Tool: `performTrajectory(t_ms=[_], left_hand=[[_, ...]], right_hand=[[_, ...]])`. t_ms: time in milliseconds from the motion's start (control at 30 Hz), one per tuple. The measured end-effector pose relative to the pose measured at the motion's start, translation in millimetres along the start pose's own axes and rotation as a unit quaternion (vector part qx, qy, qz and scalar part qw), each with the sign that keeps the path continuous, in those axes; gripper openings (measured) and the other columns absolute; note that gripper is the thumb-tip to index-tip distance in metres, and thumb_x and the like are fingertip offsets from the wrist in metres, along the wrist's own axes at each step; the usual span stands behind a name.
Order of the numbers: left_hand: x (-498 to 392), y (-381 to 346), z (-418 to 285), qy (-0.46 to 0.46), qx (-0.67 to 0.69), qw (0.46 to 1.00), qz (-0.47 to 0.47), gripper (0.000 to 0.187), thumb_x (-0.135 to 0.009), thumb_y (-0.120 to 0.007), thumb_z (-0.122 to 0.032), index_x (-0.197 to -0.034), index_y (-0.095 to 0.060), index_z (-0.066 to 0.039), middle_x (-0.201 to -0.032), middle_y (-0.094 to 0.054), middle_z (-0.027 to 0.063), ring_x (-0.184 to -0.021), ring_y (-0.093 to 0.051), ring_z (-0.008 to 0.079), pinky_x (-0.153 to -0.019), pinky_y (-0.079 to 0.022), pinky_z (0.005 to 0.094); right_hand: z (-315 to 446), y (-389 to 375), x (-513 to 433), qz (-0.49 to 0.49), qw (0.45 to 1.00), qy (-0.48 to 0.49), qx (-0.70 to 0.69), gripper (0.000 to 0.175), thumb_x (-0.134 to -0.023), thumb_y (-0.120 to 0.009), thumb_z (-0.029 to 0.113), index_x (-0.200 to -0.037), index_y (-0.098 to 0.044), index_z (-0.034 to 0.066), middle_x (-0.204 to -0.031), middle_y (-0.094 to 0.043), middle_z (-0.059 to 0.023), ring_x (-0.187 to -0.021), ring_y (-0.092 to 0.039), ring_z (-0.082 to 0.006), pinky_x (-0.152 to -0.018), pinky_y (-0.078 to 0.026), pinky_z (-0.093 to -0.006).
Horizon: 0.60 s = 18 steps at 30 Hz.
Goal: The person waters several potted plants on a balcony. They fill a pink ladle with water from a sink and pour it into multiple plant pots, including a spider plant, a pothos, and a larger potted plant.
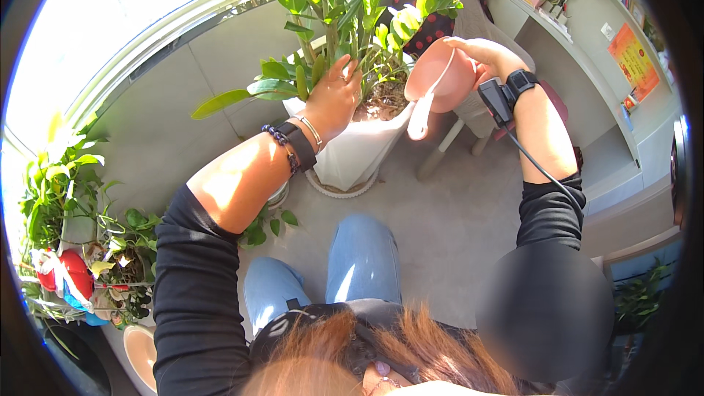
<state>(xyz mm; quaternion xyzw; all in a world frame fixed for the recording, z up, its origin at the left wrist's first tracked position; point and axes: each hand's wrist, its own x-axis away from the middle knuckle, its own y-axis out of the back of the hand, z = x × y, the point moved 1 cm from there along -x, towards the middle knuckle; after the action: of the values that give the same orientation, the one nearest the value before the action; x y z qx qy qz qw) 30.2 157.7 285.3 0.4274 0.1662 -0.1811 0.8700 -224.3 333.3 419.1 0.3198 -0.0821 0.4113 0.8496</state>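
Observation:
My right hand (487, 58) holds a pink plastic bowl-shaped scoop (443, 74) by its far rim, tilted beside the right edge of a white plant pot (352, 154). The scoop's pale handle or spout (421, 116) points down toward me. Among the stems of a leafy green potted plant (330, 16), my left hand (334, 96) rests with its fingers partly hidden by leaves. Whether it grips a stem cannot be seen. Brown soil (388, 100) shows between the two hands, inside the pot. The pot stands on a round white saucer (344, 191).
A window (126, 5) runs along the left above a grey tiled wall. More plants (60, 187) stand at the far left. Behind the scoop is a cloth-covered chair (481, 16); a white desk (544, 22) holding various items lies at the right.

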Motion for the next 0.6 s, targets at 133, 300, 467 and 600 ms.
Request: performTrajectory(t_ms=[133,300,467,600], left_hand=[[-1.6,-5.3,0.8,0.000,-0.005,0.999,-0.040,0.032,-0.084,-0.052,-0.016,-0.104,-0.074,-0.006,-0.128,-0.061,0.0147,-0.135,-0.044,0.0291,-0.121,-0.010,0.0478],[-2.5,-8.9,-0.2,0.019,0.050,0.997,-0.060,0.029,-0.082,-0.053,-0.014,-0.102,-0.073,-0.004,-0.125,-0.062,0.0149,-0.131,-0.048,0.0300,-0.120,-0.014,0.0481],[4.5,-2.0,2.8,0.012,0.029,0.999,-0.018,0.036,-0.083,-0.053,-0.014,-0.113,-0.067,-0.003,-0.129,-0.060,0.0131,-0.132,-0.047,0.0292,-0.120,-0.016,0.0482],[5.9,-1.1,2.8,0.013,-0.006,1.000,0.023,0.039,-0.085,-0.051,-0.017,-0.119,-0.066,-0.003,-0.134,-0.057,0.0110,-0.135,-0.042,0.0286,-0.121,-0.012,0.0487]], right_hand=[[33.8,-12.6,-5.1,-0.020,0.997,0.079,-0.013,0.053,-0.087,-0.058,0.060,-0.111,-0.064,0.0133,-0.095,-0.066,-0.0107,-0.067,-0.065,-0.0208,-0.055,-0.052,-0.0318],[57.0,-19.5,-11.8,-0.074,0.994,0.072,-0.018,0.050,-0.091,-0.058,0.054,-0.114,-0.063,0.0098,-0.103,-0.067,-0.0140,-0.074,-0.069,-0.0242,-0.062,-0.055,-0.0368],[39.2,-15.5,5.5,-0.018,0.995,0.045,0.088,0.054,-0.093,-0.053,0.053,-0.125,-0.057,0.0099,-0.110,-0.065,-0.0144,-0.087,-0.069,-0.0283,-0.058,-0.054,-0.0393],[49.8,-13.6,15.2,-0.048,0.982,0.052,0.175,0.057,-0.090,-0.052,0.056,-0.128,-0.055,0.0127,-0.111,-0.064,-0.0158,-0.083,-0.068,-0.0282,-0.060,-0.055,-0.0382]])
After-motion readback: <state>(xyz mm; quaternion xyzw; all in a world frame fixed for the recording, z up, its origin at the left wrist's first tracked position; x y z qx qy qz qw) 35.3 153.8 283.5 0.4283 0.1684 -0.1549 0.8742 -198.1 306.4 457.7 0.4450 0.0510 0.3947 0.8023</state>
